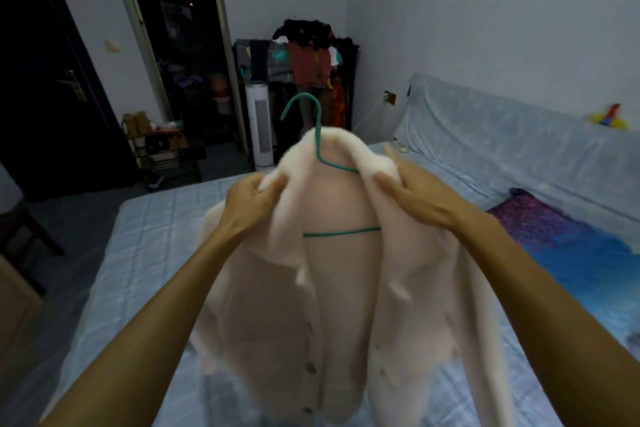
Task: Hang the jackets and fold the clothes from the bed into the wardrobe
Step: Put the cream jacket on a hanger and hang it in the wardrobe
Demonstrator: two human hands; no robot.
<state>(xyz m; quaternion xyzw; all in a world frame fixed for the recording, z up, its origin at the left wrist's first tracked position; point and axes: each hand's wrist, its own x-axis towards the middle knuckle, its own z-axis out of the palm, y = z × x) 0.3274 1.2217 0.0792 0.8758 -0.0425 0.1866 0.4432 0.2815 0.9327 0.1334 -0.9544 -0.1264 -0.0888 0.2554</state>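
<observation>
Bed (138,253) in pale blue checked sheet, purple-and-blue patterned cloth (554,239) lying near its right edge

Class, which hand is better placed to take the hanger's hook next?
Probably the left hand: it grips the jacket shoulder nearer the hanger hook, whose open end points its way. The right hand holds the collar farther off.

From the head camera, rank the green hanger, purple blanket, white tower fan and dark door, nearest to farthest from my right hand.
1. green hanger, inside the coat that the right hand holds.
2. purple blanket, on the bed, to the right.
3. white tower fan, on the floor past the bed.
4. dark door, far left.
</observation>
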